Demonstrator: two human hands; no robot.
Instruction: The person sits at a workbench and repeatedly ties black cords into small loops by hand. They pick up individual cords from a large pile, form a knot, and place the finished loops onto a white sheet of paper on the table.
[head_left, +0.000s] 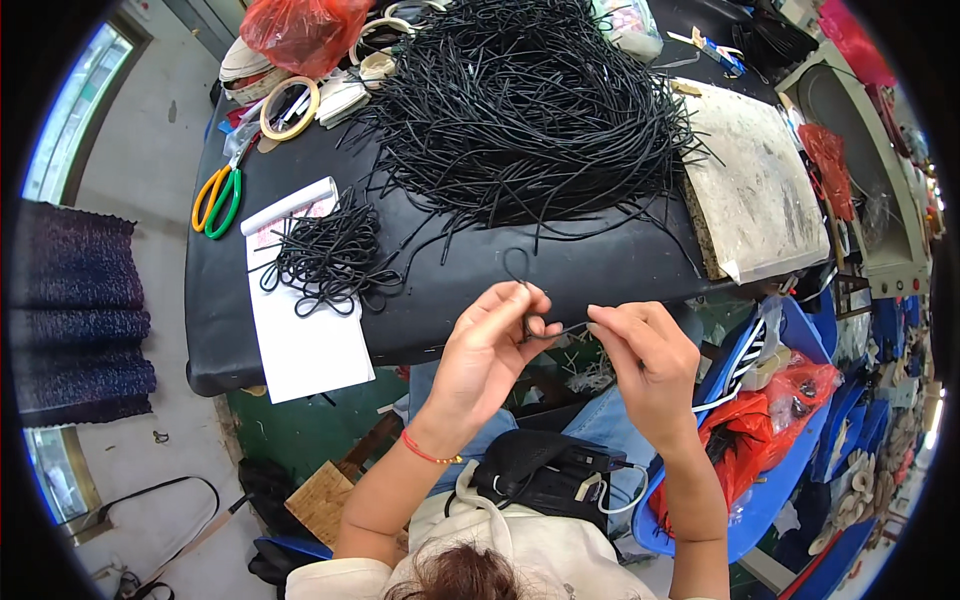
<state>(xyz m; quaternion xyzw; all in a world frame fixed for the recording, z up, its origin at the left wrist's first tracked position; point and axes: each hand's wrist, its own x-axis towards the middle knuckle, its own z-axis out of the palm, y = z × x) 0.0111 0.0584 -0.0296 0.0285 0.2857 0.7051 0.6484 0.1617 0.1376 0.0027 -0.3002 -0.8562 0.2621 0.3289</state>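
1. Nearest the camera, at the bottom edge of the view, is the top of the person's head and a pale collar, with a black pouch (545,470) resting in the lap just beyond.
2. Both forearms rise from the lower edge. On the left wrist sits a thin red bracelet (428,452).
3. Left hand (492,345) is closed in a pinch, fingers curled around one end of a short black cord (520,275), which loops up above the fingertips.
4. Right hand (645,350) is also pinched narrow, thumb and forefinger gripping the cord's other end; the cord stretches taut between the two hands, just off the near edge of the table.
5. Beyond the hands lies a black-topped table (600,265). A very large tangled heap of loose black cords (520,110) fills its far middle.
6. Near the left edge, a much smaller bundle of looped cords (330,255) rests on a sheet of white paper (305,340) that overhangs the near edge.
7. Judging from the two piles, only a small share appears finished; most cords seem unworked.
8. Scissors with orange and green handles (218,198) lie at the left edge, a roll of tape (290,107) and a red plastic bag (300,30) at the far left corner.
9. Along the right edge sits a stained pale board (755,190).
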